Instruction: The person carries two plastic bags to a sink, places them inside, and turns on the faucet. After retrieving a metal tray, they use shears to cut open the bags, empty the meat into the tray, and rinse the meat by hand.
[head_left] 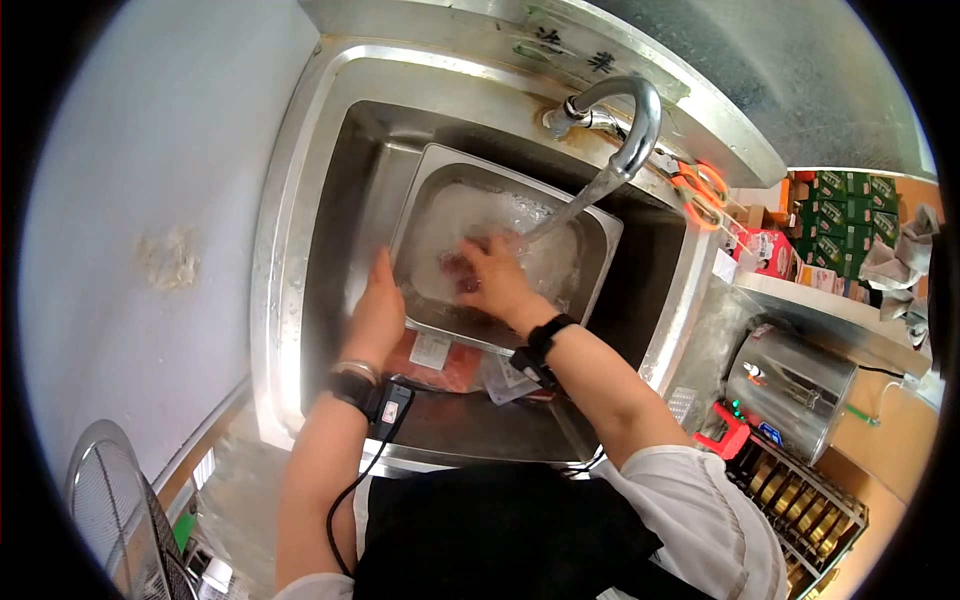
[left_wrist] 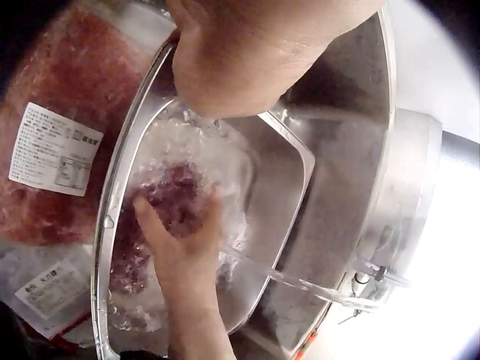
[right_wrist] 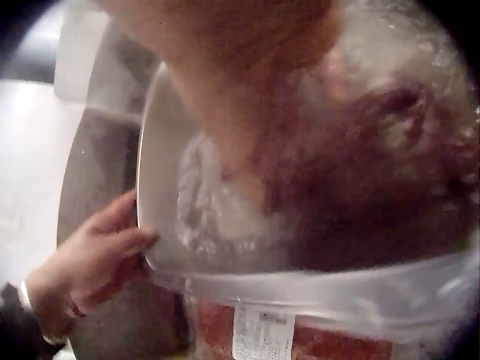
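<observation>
A deep metal pan (head_left: 408, 215) of cloudy water sits in the sink, with dark reddish-purple pieces (left_wrist: 176, 199) under the surface; their kind is blurred by bubbles. My right hand (head_left: 497, 280) dips into this water, thumb and fingers spread among the pieces (head_left: 460, 272). At the pan's left front corner, my left hand (right_wrist: 97, 259) holds the rim, its thumb side at the edge and other fingers outside the wall. Water runs from the curved faucet (head_left: 640, 130) into the pan.
The sink (head_left: 360, 180) surrounds the pan. In front of the pan lie a labelled pack of red meat (head_left: 455, 365) and a smaller clear bag (head_left: 505, 380). Orange-handled scissors (head_left: 705, 190) lie by the faucet. A wire strainer (head_left: 105, 490) is at lower left.
</observation>
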